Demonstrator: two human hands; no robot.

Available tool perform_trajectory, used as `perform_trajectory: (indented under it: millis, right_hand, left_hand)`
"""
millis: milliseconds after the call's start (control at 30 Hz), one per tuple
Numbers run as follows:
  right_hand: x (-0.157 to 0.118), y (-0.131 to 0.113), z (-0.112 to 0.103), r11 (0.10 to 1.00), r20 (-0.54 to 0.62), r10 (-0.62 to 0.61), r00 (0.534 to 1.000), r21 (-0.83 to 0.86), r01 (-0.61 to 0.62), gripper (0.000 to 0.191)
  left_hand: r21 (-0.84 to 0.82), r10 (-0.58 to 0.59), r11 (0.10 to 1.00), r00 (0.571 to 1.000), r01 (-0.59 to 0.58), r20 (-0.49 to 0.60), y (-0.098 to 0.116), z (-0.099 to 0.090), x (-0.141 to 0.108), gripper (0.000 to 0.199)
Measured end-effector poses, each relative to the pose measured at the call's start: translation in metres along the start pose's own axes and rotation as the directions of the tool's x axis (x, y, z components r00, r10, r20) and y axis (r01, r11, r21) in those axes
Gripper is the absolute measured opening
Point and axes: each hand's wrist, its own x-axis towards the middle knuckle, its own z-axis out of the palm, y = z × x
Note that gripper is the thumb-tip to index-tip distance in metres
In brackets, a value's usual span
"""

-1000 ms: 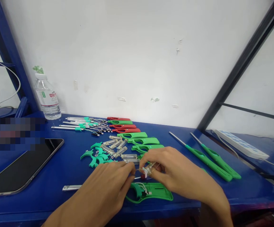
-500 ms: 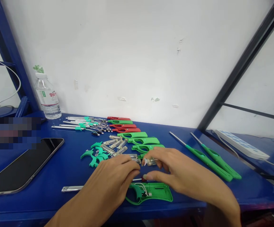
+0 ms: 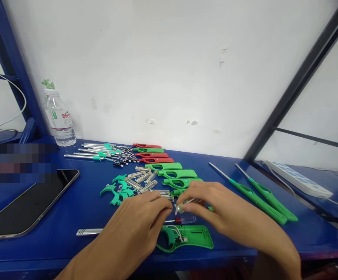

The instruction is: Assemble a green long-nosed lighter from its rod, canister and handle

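Observation:
My right hand [image 3: 206, 202] pinches a small clear cartridge [image 3: 184, 205] above the blue table. Close by on the left is my left hand [image 3: 145, 217], its fingers curled together; what they hold, if anything, is hidden. Below both hands lies an opened green lighter shell [image 3: 198, 236], with a teal trigger [image 3: 170, 235] and white wires inside. A metal tube [image 3: 88, 232] sticks out to the left from under my left wrist. Between the hands and the shell lies a screwdriver [image 3: 186, 220] with a red and clear handle.
Behind my hands lie loose clear cartridges [image 3: 142, 177], teal triggers [image 3: 124, 190], metal rods [image 3: 93, 151], and red and green shells [image 3: 176, 173]. Two green lighters [image 3: 259, 198] lie right. A phone [image 3: 31, 202], a bottle [image 3: 59, 120] and a power strip [image 3: 300, 179] also stand or lie there.
My right thumb has risen from beside the screwdriver and closed on the cartridge, which now tilts lower. More of the screwdriver's handle shows. My left hand has hardly moved.

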Motion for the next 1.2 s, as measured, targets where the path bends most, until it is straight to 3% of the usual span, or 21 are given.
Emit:
perform_trajectory:
  millis: [167,1200]
  right_hand:
    - [0.0007,-0.0053,-0.0022,1.000,-0.066,-0.029,0.997,0.007,0.030,0.019]
    - [0.0027,-0.0067,-0.0030,1.000,-0.017,0.023,1.000,0.009,-0.023,0.020]
  left_hand:
    - [-0.002,0.009,1.000,1.000,-0.009,-0.005,0.0016,-0.0005,-0.0001,0.025]
    - [0.005,0.026,1.000,0.999,-0.026,-0.027,0.0024,-0.0018,0.0008,0.030]
